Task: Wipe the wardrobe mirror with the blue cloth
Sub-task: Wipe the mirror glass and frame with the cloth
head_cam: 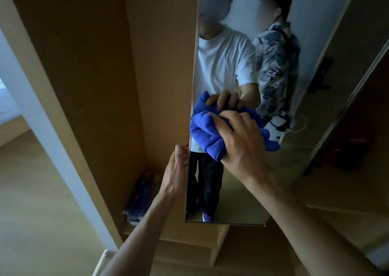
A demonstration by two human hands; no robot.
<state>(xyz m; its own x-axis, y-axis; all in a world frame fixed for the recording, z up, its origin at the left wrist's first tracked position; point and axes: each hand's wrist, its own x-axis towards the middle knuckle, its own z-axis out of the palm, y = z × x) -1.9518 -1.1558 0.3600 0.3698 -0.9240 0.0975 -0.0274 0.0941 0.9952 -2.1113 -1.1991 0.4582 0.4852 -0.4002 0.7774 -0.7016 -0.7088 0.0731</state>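
Note:
A tall narrow mirror (pixel 237 198) is fixed on the wardrobe door and runs from the top of the view down to knee height. My right hand (pixel 242 141) presses a bunched blue cloth (pixel 207 137) flat against the glass near the mirror's left edge, about halfway up. My left hand (pixel 179 168) grips the mirror door's left edge just below the cloth, fingers wrapped behind it. The glass reflects my hand and cloth, a person in a white T-shirt, and a second person in a patterned shirt.
The open wooden wardrobe compartment (pixel 101 65) lies left of the mirror, with a purple patterned bundle (pixel 141 198) on its floor. A white door frame (pixel 42 115) and pale wood flooring (pixel 31 202) are further left. A sliding door rail (pixel 345 107) borders the right.

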